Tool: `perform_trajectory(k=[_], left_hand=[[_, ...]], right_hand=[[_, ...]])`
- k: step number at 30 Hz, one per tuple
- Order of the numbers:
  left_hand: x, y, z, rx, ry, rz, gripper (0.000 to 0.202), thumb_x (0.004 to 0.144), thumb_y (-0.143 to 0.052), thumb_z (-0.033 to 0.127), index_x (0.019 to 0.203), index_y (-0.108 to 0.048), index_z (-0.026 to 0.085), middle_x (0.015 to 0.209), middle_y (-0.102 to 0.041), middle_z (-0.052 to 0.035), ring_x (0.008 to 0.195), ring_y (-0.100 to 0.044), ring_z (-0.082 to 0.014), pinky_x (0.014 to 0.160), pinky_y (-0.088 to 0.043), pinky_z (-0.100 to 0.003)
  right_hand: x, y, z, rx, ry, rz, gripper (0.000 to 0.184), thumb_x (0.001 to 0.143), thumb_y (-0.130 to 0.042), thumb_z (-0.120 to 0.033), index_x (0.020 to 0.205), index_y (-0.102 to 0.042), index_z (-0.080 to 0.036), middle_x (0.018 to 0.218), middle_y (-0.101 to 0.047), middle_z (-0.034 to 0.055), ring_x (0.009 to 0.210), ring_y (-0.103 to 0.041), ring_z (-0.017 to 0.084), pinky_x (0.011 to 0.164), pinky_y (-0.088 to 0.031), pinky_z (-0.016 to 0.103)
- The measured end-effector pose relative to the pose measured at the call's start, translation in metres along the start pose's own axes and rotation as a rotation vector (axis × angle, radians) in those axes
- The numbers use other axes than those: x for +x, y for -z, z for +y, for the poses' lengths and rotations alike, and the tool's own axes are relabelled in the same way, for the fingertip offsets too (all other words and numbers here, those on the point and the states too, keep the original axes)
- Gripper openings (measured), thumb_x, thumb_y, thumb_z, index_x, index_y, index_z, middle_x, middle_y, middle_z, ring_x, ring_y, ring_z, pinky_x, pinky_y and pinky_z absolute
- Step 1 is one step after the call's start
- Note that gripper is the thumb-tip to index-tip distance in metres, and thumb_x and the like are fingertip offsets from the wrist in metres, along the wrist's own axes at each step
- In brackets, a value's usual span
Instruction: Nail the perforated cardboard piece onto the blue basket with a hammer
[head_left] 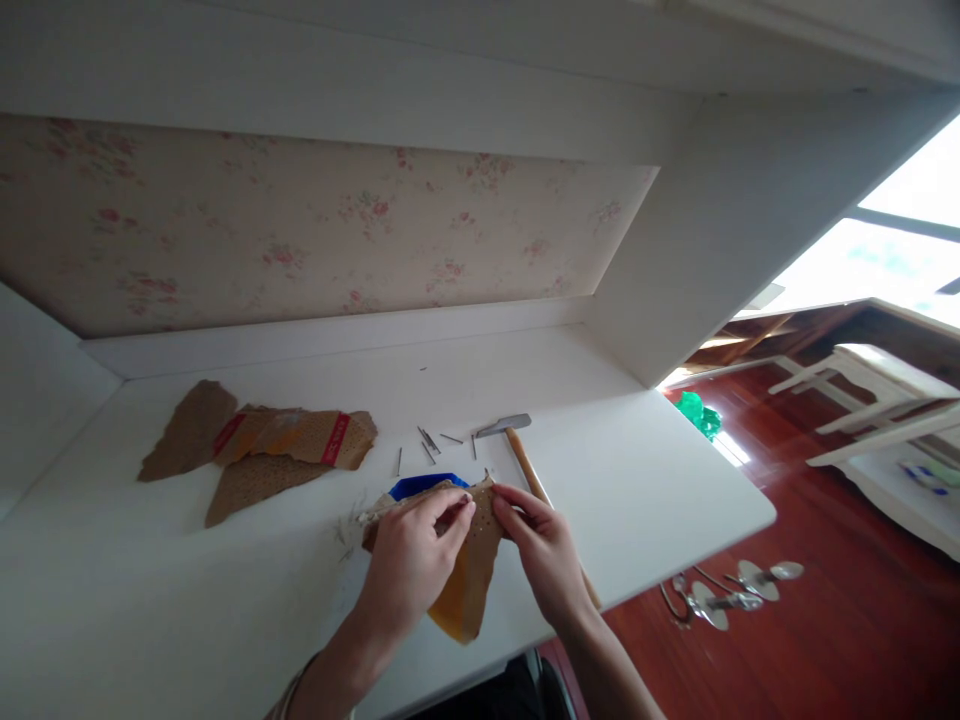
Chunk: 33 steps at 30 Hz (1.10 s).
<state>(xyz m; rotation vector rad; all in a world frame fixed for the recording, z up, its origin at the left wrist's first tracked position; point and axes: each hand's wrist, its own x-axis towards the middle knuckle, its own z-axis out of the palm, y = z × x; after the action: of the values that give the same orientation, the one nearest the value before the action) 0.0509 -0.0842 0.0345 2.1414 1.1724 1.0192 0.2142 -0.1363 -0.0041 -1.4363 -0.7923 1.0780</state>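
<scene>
A torn piece of brown cardboard (480, 560) dotted with small holes hangs between my hands over the front of the white desk. My left hand (412, 550) is closed, thumb and fingers pinched at the cardboard's upper left part. On its upper right edge, my right hand (544, 550) pinches with thumb and forefinger. Behind my left fingers shows a blue object (427, 485), mostly covered, with whitish scraps beside it. Several nails (427, 442) lie loose just beyond. A hammer (529, 465) with a wooden handle lies to the right, its handle partly behind my right hand.
Torn cardboard pieces (292, 445) with red tape lie at the left on the white desktop (615, 450). Side panels and a flowered back wall (360, 230) enclose it, with a shelf overhead. Right, on the red floor, are a lamp fixture (724, 595) and white furniture (892, 420).
</scene>
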Motion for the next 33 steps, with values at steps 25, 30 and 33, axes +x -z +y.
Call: perform_trajectory(k=[25, 30, 33], left_hand=[[-0.007, -0.021, -0.013, 0.148, -0.213, 0.045, 0.016, 0.097, -0.054, 0.022, 0.096, -0.069, 0.018, 0.088, -0.077, -0.0049, 0.078, -0.074, -0.018, 0.079, -0.058, -0.031], [-0.008, -0.022, -0.016, 0.119, -0.189, 0.035, 0.013, 0.096, -0.054, 0.021, 0.098, -0.067, 0.018, 0.09, -0.077, -0.0048, 0.08, -0.073, -0.0183, 0.077, -0.058, -0.03], [-0.008, -0.022, -0.016, 0.106, -0.188, 0.023, 0.014, 0.097, -0.053, 0.021, 0.098, -0.067, 0.018, 0.09, -0.077, -0.0049, 0.081, -0.073, -0.0183, 0.078, -0.058, -0.03]], right_hand=[[0.0, 0.032, 0.012, -0.352, 0.126, 0.131, 0.044, 0.096, -0.048, -0.052, 0.124, -0.061, -0.021, 0.116, -0.069, 0.0106, 0.085, -0.069, 0.022, 0.071, -0.06, 0.037], [-0.001, 0.062, 0.032, -0.728, 0.199, 0.245, 0.042, 0.086, -0.061, -0.047, 0.118, -0.064, -0.02, 0.12, -0.061, 0.0167, 0.11, -0.052, 0.038, 0.097, -0.039, 0.059], [-0.002, 0.064, 0.044, -0.838, 0.185, 0.232, 0.034, 0.085, -0.061, -0.041, 0.111, -0.065, -0.02, 0.106, -0.062, 0.0163, 0.098, -0.054, 0.037, 0.089, -0.039, 0.055]])
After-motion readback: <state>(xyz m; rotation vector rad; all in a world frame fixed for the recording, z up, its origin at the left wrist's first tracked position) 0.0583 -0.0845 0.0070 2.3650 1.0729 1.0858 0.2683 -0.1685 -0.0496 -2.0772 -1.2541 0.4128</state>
